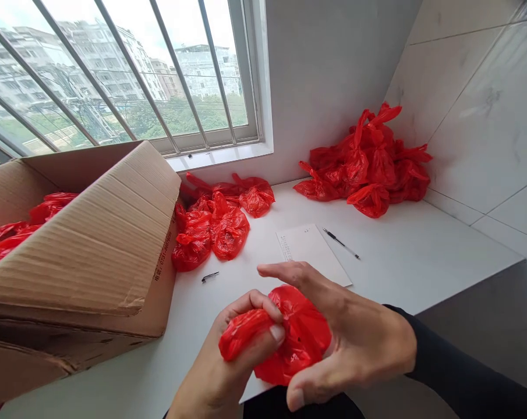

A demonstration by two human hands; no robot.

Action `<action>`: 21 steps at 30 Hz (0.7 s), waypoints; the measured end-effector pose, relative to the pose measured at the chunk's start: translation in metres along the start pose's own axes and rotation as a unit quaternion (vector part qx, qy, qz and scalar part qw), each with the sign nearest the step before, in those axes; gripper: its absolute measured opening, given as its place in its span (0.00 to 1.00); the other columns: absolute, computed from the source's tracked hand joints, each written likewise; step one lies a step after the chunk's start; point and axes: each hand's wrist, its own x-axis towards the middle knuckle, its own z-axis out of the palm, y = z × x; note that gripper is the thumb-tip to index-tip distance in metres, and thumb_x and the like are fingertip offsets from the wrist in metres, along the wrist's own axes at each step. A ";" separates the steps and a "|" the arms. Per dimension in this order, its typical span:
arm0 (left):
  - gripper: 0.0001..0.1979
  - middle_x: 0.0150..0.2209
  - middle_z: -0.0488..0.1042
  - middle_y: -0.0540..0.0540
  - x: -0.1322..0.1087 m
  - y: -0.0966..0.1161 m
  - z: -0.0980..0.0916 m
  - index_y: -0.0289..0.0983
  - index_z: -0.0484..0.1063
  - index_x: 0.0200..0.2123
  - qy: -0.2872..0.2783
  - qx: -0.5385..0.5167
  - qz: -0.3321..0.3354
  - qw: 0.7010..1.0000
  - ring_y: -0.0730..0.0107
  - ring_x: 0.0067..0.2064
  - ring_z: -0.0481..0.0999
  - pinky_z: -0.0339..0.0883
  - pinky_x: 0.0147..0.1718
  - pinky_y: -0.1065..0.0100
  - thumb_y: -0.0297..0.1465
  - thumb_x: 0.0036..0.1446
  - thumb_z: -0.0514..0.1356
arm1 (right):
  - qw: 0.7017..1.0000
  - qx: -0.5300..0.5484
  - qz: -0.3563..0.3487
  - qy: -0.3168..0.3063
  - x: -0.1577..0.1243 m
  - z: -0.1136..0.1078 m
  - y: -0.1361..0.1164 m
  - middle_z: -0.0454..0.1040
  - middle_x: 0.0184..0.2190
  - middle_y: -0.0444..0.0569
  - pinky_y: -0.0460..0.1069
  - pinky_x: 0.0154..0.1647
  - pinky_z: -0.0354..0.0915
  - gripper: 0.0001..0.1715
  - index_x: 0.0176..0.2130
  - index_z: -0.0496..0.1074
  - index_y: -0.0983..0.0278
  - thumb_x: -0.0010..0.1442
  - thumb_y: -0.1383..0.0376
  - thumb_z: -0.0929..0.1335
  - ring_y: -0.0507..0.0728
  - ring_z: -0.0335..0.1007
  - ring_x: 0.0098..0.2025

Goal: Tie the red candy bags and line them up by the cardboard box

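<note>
A red plastic bag (307, 326) is held above the front edge of the white table. My left hand (241, 349) pinches its gathered neck between thumb and fingers, and the bunched top sticks out to the left over the hand. On the other side, my right hand (346, 331) is spread, thumb low and fingers stretched out, with the rounded body of the bag near its palm. Whether the palm touches the bag I cannot tell. What the bag contains is hidden.
A cardboard box (92, 244) with red bags inside stands at the left. Tied red bags (228, 230) lie beside it, and a bigger pile of red bags (372, 163) sits at the back right. Between them lie a paper pad (307, 244), a black pen (340, 242) and a pen cap (210, 277).
</note>
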 end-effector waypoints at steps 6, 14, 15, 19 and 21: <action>0.13 0.34 0.77 0.50 0.002 -0.003 -0.008 0.41 0.76 0.38 0.075 0.184 0.085 0.976 0.69 0.33 0.76 0.69 0.33 0.71 0.36 0.50 0.72 | 0.990 0.074 0.120 -0.029 0.006 0.002 0.017 0.74 0.33 0.42 0.48 0.41 0.69 0.35 0.59 0.68 0.62 0.56 0.60 0.77 0.53 0.73 0.35; 0.22 0.48 0.77 0.50 0.016 -0.050 -0.024 0.50 0.77 0.51 0.162 0.454 0.448 0.753 0.67 0.48 0.78 0.70 0.47 0.70 0.18 0.61 0.60 | 0.962 0.234 0.134 -0.039 0.012 0.017 0.033 0.74 0.38 0.46 0.50 0.47 0.67 0.20 0.56 0.71 0.63 0.74 0.59 0.59 0.54 0.71 0.42; 0.25 0.51 0.75 0.49 0.017 -0.052 -0.026 0.52 0.75 0.54 0.161 0.467 0.452 0.743 0.67 0.49 0.78 0.70 0.48 0.70 0.18 0.61 0.60 | 0.959 0.250 0.122 -0.051 0.013 0.018 0.036 0.75 0.40 0.47 0.51 0.48 0.67 0.18 0.53 0.73 0.64 0.73 0.59 0.60 0.54 0.71 0.43; 0.29 0.61 0.69 0.47 0.016 -0.054 -0.031 0.51 0.66 0.64 0.137 0.515 0.422 0.733 0.65 0.57 0.73 0.68 0.55 0.68 0.19 0.65 0.56 | 0.972 0.195 0.133 0.008 0.013 0.018 0.036 0.76 0.39 0.47 0.50 0.45 0.67 0.11 0.46 0.73 0.64 0.71 0.62 0.63 0.54 0.71 0.41; 0.30 0.64 0.66 0.46 0.013 -0.055 -0.036 0.49 0.60 0.68 0.115 0.524 0.402 0.742 0.63 0.63 0.68 0.64 0.60 0.65 0.20 0.66 0.54 | 0.986 0.103 0.115 0.066 0.007 0.015 0.033 0.75 0.41 0.47 0.51 0.49 0.66 0.07 0.44 0.72 0.63 0.69 0.65 0.65 0.55 0.71 0.44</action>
